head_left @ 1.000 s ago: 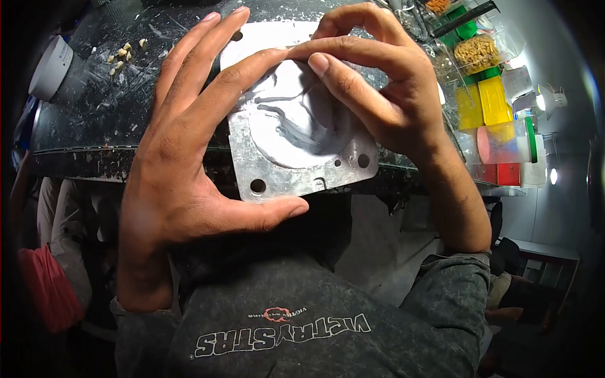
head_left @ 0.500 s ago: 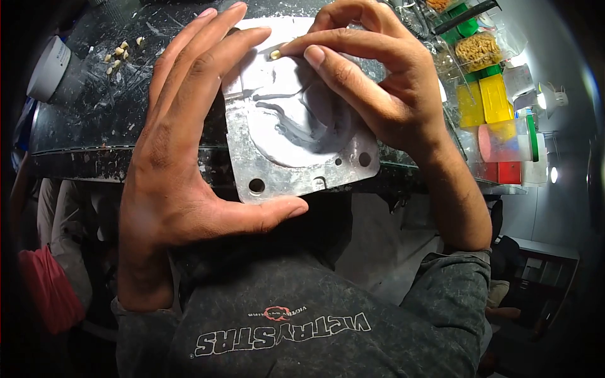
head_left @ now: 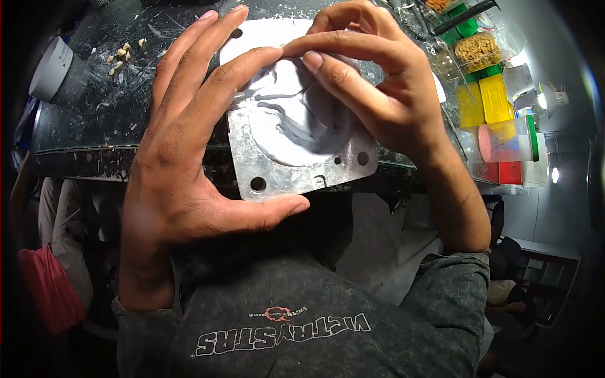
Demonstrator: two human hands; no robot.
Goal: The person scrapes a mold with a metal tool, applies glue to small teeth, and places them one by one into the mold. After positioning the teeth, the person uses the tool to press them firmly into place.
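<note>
A metal dental flask half (head_left: 287,181) lies at the bench edge, with a white plaster mould (head_left: 268,142) set in it that has a curved arch-shaped groove. My left hand (head_left: 173,148) spans its left side with fingers spread, the thumb along the near edge. The left index fingertip meets the right index fingertip over the upper part of the mould. My right hand (head_left: 391,88) reaches in from the right, thumb and index finger close together, other fingers curled. Whatever lies under those fingertips is hidden.
Several small tooth-like pieces (head_left: 120,55) lie on the dark, dust-marked bench (head_left: 82,126). A white tub (head_left: 51,69) stands at the left. Yellow boxes (head_left: 495,97), a container of tan granules (head_left: 477,51) and a green-edged clear jar (head_left: 504,142) are at the right.
My left index finger has moved right to meet the right index fingertip. The small tooth that showed at the right fingertip is now covered. The flask has barely shifted.
</note>
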